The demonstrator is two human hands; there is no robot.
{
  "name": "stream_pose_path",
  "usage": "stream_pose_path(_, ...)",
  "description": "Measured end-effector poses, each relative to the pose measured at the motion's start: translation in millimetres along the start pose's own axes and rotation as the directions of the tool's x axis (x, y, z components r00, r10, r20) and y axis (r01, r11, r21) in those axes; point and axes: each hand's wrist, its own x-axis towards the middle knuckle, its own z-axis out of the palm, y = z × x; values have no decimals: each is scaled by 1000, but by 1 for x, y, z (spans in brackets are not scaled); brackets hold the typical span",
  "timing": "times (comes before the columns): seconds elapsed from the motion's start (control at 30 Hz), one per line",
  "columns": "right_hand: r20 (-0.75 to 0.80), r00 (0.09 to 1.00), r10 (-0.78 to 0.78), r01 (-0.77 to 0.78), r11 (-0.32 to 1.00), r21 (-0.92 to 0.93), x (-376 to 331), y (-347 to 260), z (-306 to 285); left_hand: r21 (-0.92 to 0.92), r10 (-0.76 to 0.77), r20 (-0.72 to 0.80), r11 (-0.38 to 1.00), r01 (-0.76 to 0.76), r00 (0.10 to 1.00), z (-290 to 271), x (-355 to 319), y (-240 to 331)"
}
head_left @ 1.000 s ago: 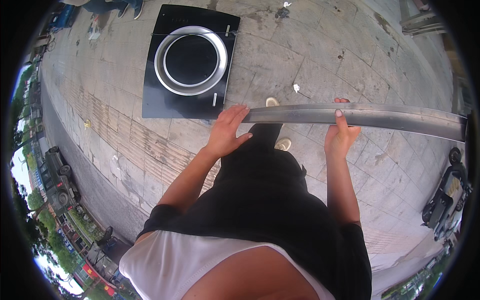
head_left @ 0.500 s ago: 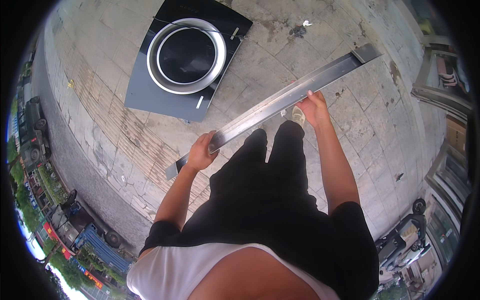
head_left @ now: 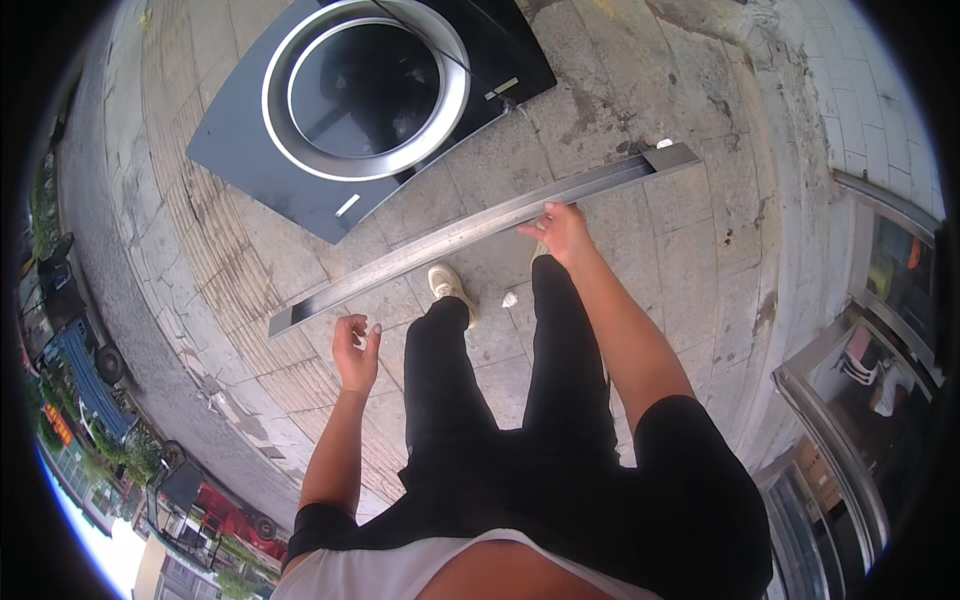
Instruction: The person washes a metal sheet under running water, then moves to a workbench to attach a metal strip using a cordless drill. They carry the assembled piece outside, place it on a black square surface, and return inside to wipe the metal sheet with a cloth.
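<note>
A long silver metal channel point(head_left: 455, 238) with boxed ends runs slantwise in front of my feet, seemingly down on the pavement. My left hand point(head_left: 355, 352) is off it, just on my side of its left part, with loosely bent fingers apart and nothing in them. Close to the channel's near edge, right of its middle, is my right hand point(head_left: 562, 236). Its thumb and fingers are spread, and a fingertip overlaps the edge; whether it touches cannot be told. Beyond the channel lies a glossy black panel point(head_left: 240, 130) with a big silver ring point(head_left: 282, 118), like a range hood.
A thin dark cord point(head_left: 420, 35) crosses the ring. White scraps point(head_left: 510, 299) lie on the paving point(head_left: 690, 260). Glass doors with metal frames point(head_left: 825, 440) stand open at the right. Along the road at the left are a blue truck point(head_left: 88, 370) and a red vehicle point(head_left: 232, 520).
The channel has gone down and to the left, away from my hands. My left hand has let go of it, and my right hand's grip has opened. My feet stand wider apart.
</note>
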Motion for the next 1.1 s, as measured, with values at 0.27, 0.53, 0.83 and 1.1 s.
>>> stream_pose_path(0.27, 61, 994, 88, -85, 995, -49, 196, 42, -96, -962, -337, 160, -264, 70, 928, 129, 186, -138)
stream_pose_path(0.53, 156, 980, 121, -113, 992, -61, 331, 103, -143, -980, -372, 61, -198, -15, 926, 198, 302, -239)
stream_pose_path(0.83, 170, 976, 132, -89, 967, -241, 415, 106, -154, -994, -278, -15, -102, -45, 960, 237, 344, -257)
stream_pose_path(1.1, 154, 983, 100, -47, 948, -315, 414, 98, -139, -994, -301, -45, -85, -73, 953, 232, 356, -251)
